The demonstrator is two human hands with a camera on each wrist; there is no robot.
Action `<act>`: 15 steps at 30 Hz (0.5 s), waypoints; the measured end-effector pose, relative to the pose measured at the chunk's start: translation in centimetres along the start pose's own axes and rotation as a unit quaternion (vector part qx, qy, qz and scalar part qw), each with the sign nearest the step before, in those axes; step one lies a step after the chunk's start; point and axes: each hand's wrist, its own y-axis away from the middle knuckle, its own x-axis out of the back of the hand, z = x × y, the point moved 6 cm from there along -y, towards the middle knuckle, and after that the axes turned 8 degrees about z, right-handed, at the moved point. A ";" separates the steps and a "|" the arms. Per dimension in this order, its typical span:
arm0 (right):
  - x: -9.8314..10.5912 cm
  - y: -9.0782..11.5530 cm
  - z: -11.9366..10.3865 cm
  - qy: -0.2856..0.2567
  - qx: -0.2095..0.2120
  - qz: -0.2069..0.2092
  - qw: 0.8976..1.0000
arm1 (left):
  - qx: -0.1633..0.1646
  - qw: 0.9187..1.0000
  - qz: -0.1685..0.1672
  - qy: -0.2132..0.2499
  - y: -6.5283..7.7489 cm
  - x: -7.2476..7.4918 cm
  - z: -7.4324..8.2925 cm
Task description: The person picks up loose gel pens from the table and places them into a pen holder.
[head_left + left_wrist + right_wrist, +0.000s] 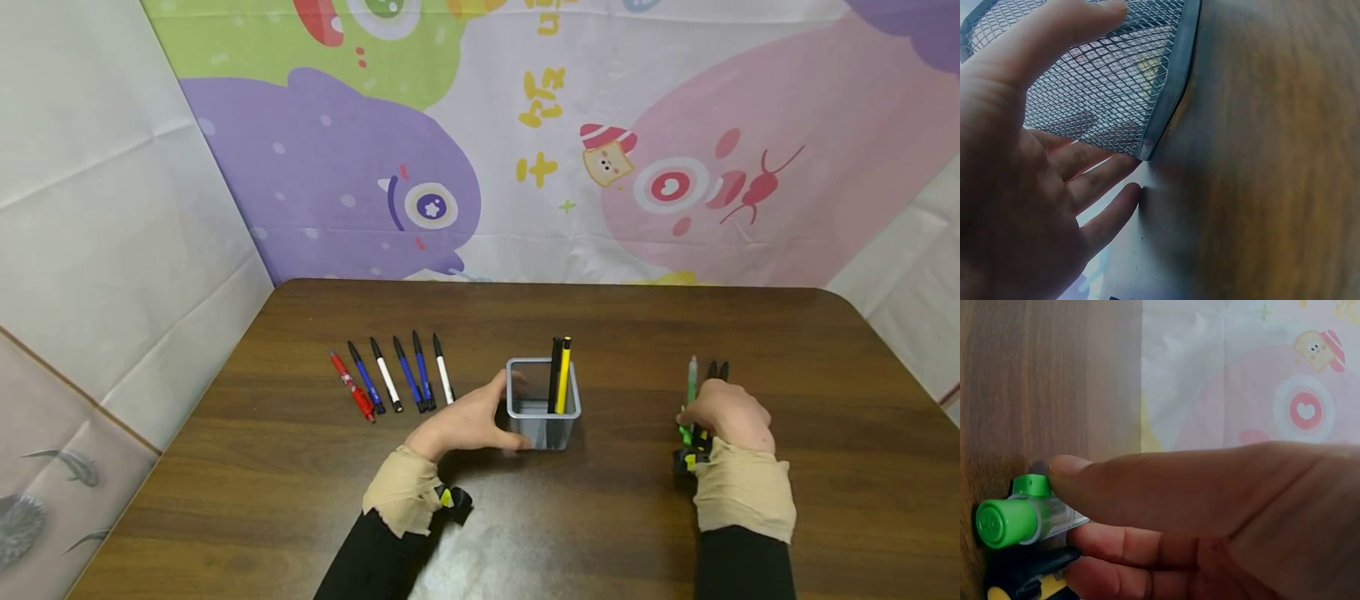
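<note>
A silver wire-mesh pen holder [547,432] stands at mid-table with a black pen [555,375] and a yellow pen [564,375] upright in it. My left hand [472,421] holds it from the left, the thumb across its near mesh wall [1110,81] and the fingers round the far side. Over to the right, my right hand [733,417] has thumb and fingertips at the green pen [1007,522], on either side of its clear barrel. Black pens [723,371] lie beside it, partly hidden under the hand; one shows a black-and-yellow end [1035,575] in the right wrist view.
Left of the holder lies a row of pens: a red pen [352,386], several blue pens such as this blue pen [366,377], and white ones with black caps, such as this white pen [387,375]. A cartoon-printed cloth [480,150] hangs behind the brown table [262,467].
</note>
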 end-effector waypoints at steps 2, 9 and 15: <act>0.0 0.0 0.0 -0.001 -0.002 0.001 1.000 | -0.001 1.000 0.000 0.000 0.0 0.0 0.0; -0.1 -0.2 0.1 -0.005 -0.008 0.004 1.000 | -0.006 1.000 0.002 0.000 0.0 0.0 0.0; -0.2 -0.3 0.1 -0.008 -0.005 0.005 1.000 | -0.006 1.000 0.002 -0.003 0.0 0.0 0.1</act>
